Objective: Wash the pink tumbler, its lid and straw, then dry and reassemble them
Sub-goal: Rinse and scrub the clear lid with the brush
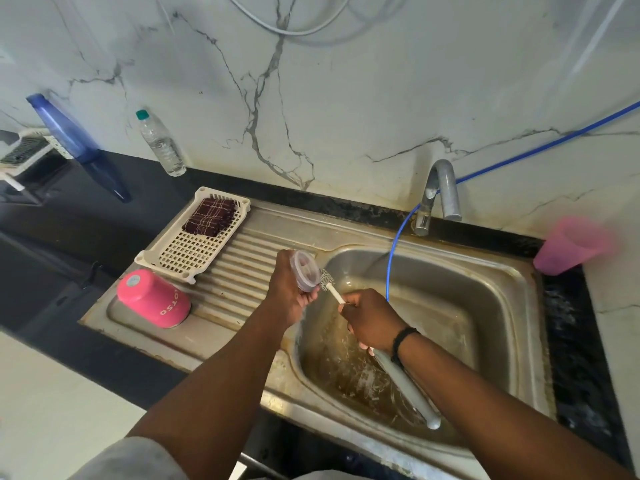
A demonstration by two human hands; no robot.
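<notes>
While the left hand (pixel 291 289) grips one clear lid (pixel 304 271) tilted on edge over the sink's (pixel 512 278) left rim, the right hand (pixel 372 320) is wrapped around one bottle brush (pixel 403 375), its white bristle head (pixel 327 279) touching the lid at the lid's 4 o'clock. The brush's grey handle runs out past the wrist toward 5 o'clock, over the basin. One black band (pixel 401 341) sits on the right wrist.

One pink tumbler (pixel 154 299) stands upside down on the ribbed drainboard (pixel 239 271), at 9 o'clock from the left hand, well apart from it. No straw that I can make out (could be hidden).

Counts for the rest:
- one cream plastic tray (pixel 194 251) at 10 o'clock from the hands, with one dark checked cloth (pixel 209 216) folded at its far end
- one tap (pixel 440 192) at 1 o'clock, behind the basin
- one thin blue hose (pixel 393 258) coming along the wall, past the tap and down into the basin
- one lighter pink cup (pixel 571 245) (blurred) at 2 o'clock on the counter, just beside the sink's far right corner
- two bottles against the marble wall (pixel 346 98) at 10 to 11 o'clock: one clear water bottle (pixel 161 145) with a green cap, one blue bottle (pixel 65 129)

Basin bottom looks stained brown, with wet streaks.
</notes>
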